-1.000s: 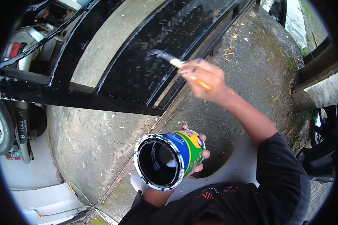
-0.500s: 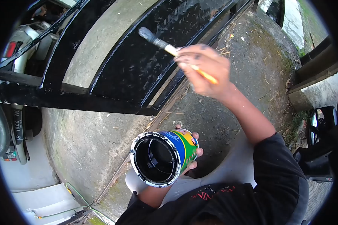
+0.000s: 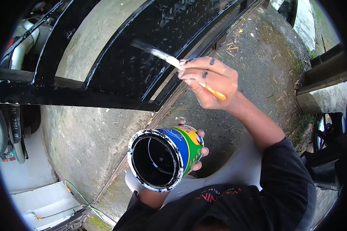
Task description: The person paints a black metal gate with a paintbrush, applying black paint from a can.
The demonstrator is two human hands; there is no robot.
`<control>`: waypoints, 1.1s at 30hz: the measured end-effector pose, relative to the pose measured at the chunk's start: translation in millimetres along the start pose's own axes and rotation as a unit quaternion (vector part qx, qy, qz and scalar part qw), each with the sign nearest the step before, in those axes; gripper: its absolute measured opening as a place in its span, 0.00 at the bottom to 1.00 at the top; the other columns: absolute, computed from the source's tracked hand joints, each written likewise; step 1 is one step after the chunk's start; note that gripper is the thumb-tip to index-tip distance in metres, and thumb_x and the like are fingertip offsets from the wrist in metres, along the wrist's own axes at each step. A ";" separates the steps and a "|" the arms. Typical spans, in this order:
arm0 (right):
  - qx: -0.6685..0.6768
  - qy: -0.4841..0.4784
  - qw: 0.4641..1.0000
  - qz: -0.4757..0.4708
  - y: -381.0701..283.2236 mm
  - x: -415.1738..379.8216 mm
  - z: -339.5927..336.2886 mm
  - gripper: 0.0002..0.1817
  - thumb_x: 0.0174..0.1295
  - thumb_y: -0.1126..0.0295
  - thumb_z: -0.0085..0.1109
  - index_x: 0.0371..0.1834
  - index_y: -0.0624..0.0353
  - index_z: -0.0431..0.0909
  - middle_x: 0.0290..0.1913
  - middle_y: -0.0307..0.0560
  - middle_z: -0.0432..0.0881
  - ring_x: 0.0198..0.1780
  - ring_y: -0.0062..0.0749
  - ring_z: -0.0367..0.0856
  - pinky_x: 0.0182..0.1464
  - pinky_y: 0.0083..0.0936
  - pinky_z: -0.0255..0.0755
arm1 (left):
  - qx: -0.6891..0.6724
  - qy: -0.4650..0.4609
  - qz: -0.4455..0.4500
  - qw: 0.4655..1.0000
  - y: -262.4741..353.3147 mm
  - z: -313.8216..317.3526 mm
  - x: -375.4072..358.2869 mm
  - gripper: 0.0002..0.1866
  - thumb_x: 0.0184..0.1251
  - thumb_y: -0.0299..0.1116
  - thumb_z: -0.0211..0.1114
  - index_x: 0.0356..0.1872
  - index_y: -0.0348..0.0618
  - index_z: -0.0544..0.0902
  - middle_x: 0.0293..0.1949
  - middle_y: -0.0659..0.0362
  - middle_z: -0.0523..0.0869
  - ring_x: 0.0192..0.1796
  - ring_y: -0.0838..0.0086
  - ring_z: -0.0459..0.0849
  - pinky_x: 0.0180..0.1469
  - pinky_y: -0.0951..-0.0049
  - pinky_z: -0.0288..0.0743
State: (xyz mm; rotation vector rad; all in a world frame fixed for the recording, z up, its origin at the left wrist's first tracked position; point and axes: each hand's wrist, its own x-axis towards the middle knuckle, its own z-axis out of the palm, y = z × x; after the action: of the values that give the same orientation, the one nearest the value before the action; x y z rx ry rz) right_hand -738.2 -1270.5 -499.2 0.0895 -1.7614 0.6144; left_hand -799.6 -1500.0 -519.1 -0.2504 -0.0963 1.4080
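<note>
My right hand (image 3: pixel 210 81), smeared with black paint, grips a paintbrush (image 3: pixel 169 58) with an orange handle end. Its bristles lie against the black, wet-looking panel of a metal gate (image 3: pixel 142 54). My left hand (image 3: pixel 198 148) holds an open paint can (image 3: pixel 164 158) from underneath; only the fingertips show past its side. The can has a blue, green and yellow label, a paint-smeared rim, and black paint inside. It is tilted with its mouth toward me.
The gate's black frame bar (image 3: pixel 65 96) runs across the left. Behind it stands a parked car (image 3: pixel 11 127) with a licence plate. Concrete ground (image 3: pixel 85 142) with straw bits lies below. A green hose (image 3: pixel 79 194) lies at lower left. A dark object with a mirror (image 3: pixel 327 131) stands at right.
The brush has swept down and left along the gate panel. The paint can has risen slightly and moved left. The view has shifted a little.
</note>
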 end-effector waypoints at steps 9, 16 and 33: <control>0.042 -0.047 0.998 0.005 2.0 -10.4 13.3 0.07 0.53 0.81 0.69 0.36 0.63 0.87 0.40 0.52 0.87 0.37 0.39 0.89 0.37 0.29 0.85 | -0.023 -0.010 -0.003 1.000 5.0 -10.3 -0.8 0.29 0.68 0.50 0.66 0.69 0.59 0.73 0.69 0.48 0.64 0.65 0.41 0.66 0.50 0.42 0.80; 0.028 -0.069 0.997 0.024 -1.0 -12.0 13.2 0.07 0.52 0.82 0.69 0.35 0.65 0.86 0.42 0.53 0.87 0.38 0.40 0.89 0.37 0.30 0.85 | -0.002 -0.009 0.012 1.000 1.8 -7.0 -1.3 0.27 0.72 0.50 0.61 0.70 0.60 0.73 0.69 0.49 0.63 0.65 0.42 0.66 0.48 0.45 0.80; 0.041 -0.071 0.996 -0.018 2.9 -16.1 21.1 0.07 0.50 0.81 0.69 0.33 0.62 0.85 0.40 0.50 0.86 0.37 0.39 0.89 0.36 0.28 0.85 | -0.032 -0.029 -0.008 0.999 6.4 -10.6 -2.4 0.26 0.76 0.51 0.56 0.71 0.61 0.72 0.68 0.50 0.65 0.66 0.41 0.65 0.47 0.40 0.81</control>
State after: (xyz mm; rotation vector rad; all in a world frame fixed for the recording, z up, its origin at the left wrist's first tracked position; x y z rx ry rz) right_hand -753.2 -1281.6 -518.3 0.2262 -1.8679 0.6687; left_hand -803.8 -1502.7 -530.6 -0.2610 -0.1897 1.3984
